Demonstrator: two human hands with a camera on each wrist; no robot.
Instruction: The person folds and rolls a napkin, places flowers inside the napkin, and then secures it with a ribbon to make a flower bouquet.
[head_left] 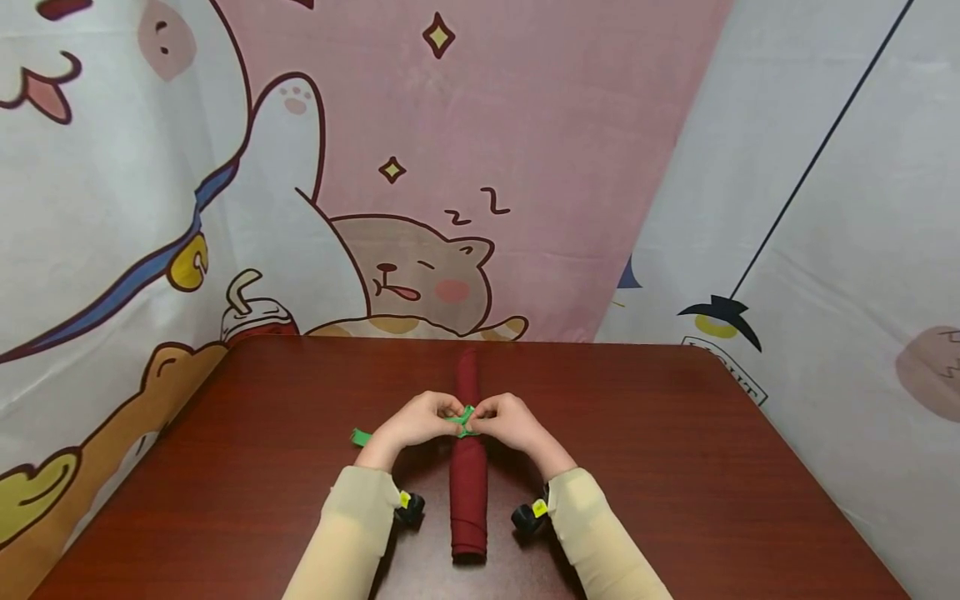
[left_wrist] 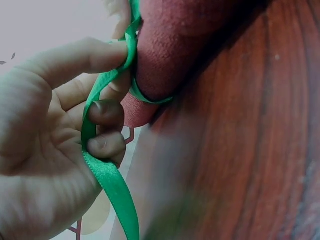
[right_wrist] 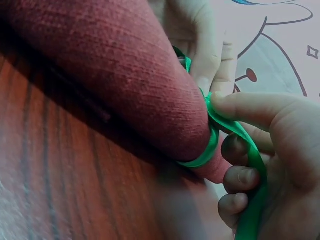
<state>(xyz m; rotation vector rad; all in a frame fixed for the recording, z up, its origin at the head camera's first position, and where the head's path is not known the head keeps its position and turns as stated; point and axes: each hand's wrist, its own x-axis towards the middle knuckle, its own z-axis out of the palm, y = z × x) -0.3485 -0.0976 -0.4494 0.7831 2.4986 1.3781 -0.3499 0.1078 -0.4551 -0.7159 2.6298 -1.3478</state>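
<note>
A dark red roll of fabric (head_left: 468, 500) lies lengthwise on the table, pointing away from me. Around its middle runs a green ribbon (right_wrist: 200, 156), cinching the cloth. My left hand (head_left: 422, 419) pinches the ribbon between thumb and forefinger on top of the roll, and one tail (left_wrist: 117, 187) hangs down across its palm. Close beside it, my right hand (head_left: 512, 421) pinches the ribbon from the other side, with another length (right_wrist: 255, 200) trailing past its curled fingers. The ribbon crosses over itself between the two hands.
The brown wooden table (head_left: 637, 417) extends on both sides of the roll. A loose green ribbon end (head_left: 361, 437) shows left of the left wrist. Behind the table's far edge hangs a cartoon-printed cloth (head_left: 570, 167). Small black cameras (head_left: 528, 518) sit at both wrists.
</note>
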